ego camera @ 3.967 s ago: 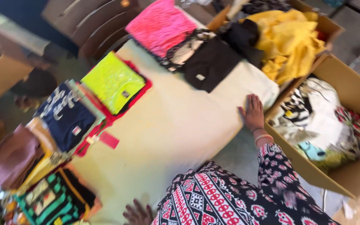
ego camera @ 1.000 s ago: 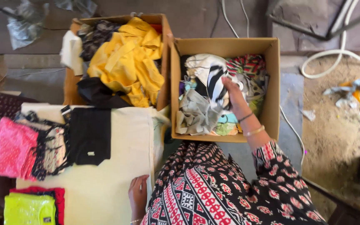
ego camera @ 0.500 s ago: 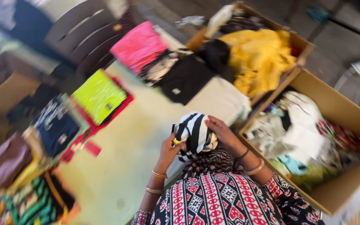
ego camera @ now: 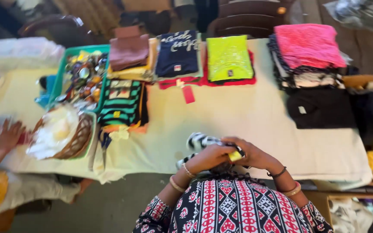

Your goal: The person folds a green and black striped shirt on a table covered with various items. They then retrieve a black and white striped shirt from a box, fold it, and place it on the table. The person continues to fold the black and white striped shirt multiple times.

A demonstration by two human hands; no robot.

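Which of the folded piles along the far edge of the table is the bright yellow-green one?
It is the neon garment lying on red cloth, between the navy pile and the pink-topped stack; no other pile is that colour.

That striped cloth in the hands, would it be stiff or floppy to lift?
Probably floppy: the striped cloth bunches and droops between the left hand and right hand. Likely light too, since it looks thin and both hands hold it loosely.

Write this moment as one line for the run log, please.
left hand: grips black-and-white striped cloth garment | right hand: grips same garment | place: above cream cloth-covered table | nearby: folded green-striped shirt
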